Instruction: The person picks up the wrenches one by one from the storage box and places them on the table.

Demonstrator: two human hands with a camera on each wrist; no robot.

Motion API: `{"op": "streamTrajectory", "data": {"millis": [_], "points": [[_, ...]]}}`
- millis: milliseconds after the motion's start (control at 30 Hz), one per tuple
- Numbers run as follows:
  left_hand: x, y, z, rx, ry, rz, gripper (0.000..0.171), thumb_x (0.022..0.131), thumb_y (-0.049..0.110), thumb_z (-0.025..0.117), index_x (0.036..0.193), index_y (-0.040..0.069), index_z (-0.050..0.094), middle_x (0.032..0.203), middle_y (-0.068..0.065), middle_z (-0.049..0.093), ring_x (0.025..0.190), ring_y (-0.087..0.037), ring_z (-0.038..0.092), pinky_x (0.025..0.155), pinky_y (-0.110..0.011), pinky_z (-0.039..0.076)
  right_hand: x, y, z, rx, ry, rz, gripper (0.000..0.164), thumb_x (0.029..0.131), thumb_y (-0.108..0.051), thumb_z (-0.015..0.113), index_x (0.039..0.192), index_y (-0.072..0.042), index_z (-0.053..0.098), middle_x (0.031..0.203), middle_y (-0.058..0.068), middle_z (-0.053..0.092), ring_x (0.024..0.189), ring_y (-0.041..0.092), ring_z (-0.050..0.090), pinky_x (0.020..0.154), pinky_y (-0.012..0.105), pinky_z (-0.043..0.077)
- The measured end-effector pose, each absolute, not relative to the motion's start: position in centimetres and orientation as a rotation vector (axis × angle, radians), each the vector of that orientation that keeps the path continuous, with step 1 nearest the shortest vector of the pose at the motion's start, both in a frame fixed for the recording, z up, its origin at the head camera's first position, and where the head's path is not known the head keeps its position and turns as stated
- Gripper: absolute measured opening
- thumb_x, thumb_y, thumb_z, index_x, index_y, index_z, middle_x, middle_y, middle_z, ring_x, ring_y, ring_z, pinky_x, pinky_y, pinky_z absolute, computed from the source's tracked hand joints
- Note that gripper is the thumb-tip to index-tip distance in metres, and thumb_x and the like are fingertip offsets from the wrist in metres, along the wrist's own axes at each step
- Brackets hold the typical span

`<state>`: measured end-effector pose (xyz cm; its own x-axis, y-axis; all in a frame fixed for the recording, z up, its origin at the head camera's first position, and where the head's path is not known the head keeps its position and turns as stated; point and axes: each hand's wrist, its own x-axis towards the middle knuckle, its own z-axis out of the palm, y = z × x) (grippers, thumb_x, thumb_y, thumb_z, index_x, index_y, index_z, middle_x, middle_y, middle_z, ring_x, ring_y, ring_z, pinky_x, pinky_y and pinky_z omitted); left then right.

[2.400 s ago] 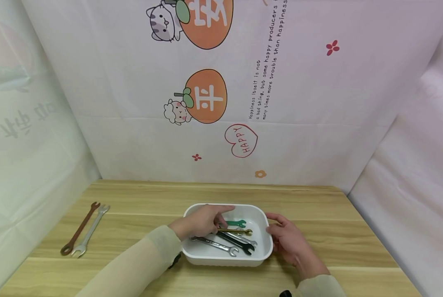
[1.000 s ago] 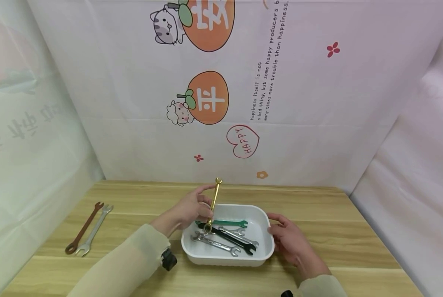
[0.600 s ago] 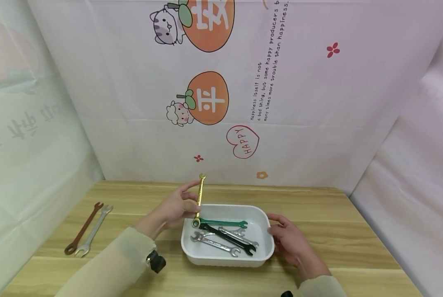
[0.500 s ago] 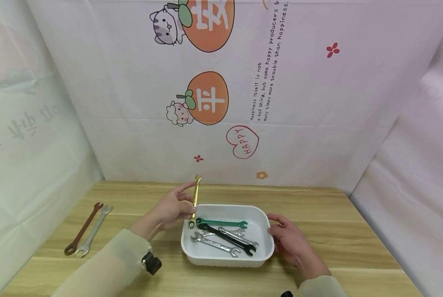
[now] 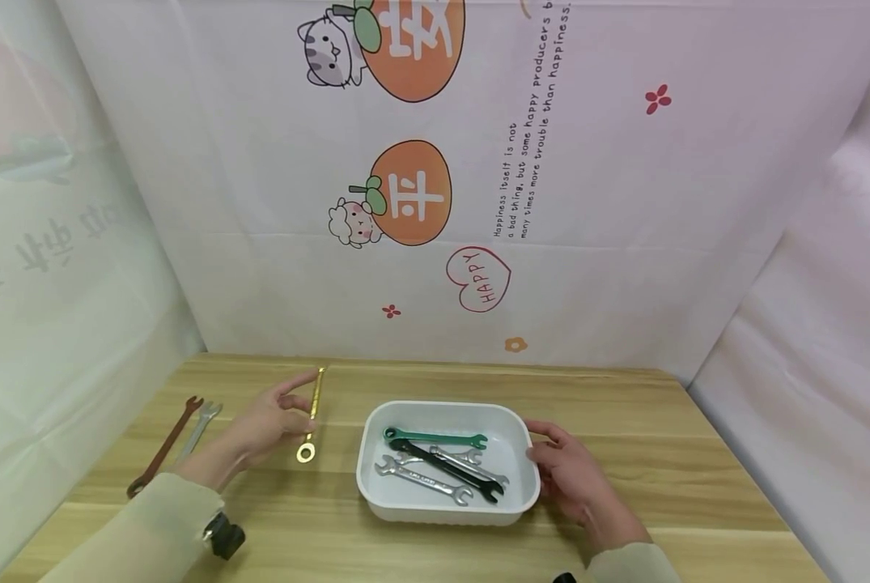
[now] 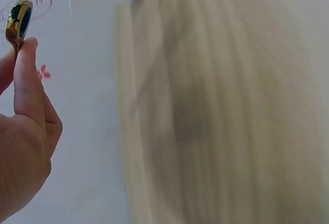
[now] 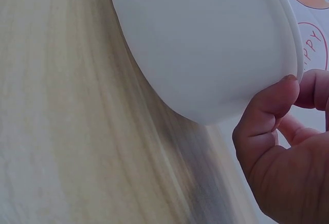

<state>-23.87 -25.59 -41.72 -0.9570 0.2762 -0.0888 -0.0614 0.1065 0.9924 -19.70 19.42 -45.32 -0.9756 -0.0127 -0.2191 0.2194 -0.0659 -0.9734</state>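
My left hand [image 5: 277, 417] pinches a gold combination wrench [image 5: 314, 411] and carries it above the table, left of the bin. In the left wrist view the wrench's ring end [image 6: 19, 21] rises past the thumb. A white plastic bin [image 5: 449, 514] stands in the middle, and my right hand [image 5: 566, 470] grips its right rim between thumb and fingers. Inside the bin lie a green wrench [image 5: 438, 438], a black wrench [image 5: 449, 468] across the pile, and several silver wrenches [image 5: 423, 479].
At the table's left side lie a reddish-brown wrench [image 5: 165, 447] and a silver wrench [image 5: 200, 429], side by side and partly behind my left arm. The wood-grain table [image 5: 420, 559] ends at a printed white cloth [image 5: 587, 283] at the back.
My left hand has lifted the gold wrench out of the bin and carried it leftward, clear of the bin's left rim. The right hand stays on the rim.
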Motion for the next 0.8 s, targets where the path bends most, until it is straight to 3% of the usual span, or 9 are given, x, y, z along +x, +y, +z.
{"op": "streamTrajectory", "data": {"millis": [300, 633, 800], "points": [[-22.1, -30.4, -43.4, 0.065, 2.320, 1.788, 0.086, 0.087, -0.007, 0.069, 0.157, 0.003, 0.021, 0.123, -0.027, 0.043, 0.088, -0.027, 0.063, 0.072, -0.038, 0.058, -19.7, 19.5, -45.4, 0.228, 2.038, -2.167, 0.048, 0.095, -0.001, 0.057, 0.142, -0.005, 0.049, 0.106, 0.016, 0.063, 0.071, 0.019, 0.052, 0.052, 0.025, 0.041], [-21.4, -34.0, -44.4, 0.002, 2.449, 1.498, 0.084, 0.079, -0.011, 0.072, 0.151, -0.008, 0.028, 0.101, -0.019, 0.052, 0.078, -0.027, 0.058, 0.062, -0.039, 0.056, -19.6, 19.6, -45.3, 0.237, 2.055, -2.152, 0.048, 0.096, -0.003, 0.057, 0.143, -0.006, 0.049, 0.108, 0.016, 0.063, 0.074, 0.021, 0.054, 0.053, 0.026, 0.043], [-21.0, -34.7, -44.5, -0.016, 2.518, 1.408, 0.082, 0.078, -0.010, 0.072, 0.149, -0.010, 0.030, 0.101, -0.020, 0.055, 0.077, -0.026, 0.059, 0.062, -0.040, 0.057, -19.6, 19.5, -45.3, 0.231, 2.051, -2.153, 0.048, 0.095, -0.002, 0.057, 0.142, -0.006, 0.049, 0.107, 0.016, 0.063, 0.072, 0.020, 0.053, 0.052, 0.025, 0.042]]}}
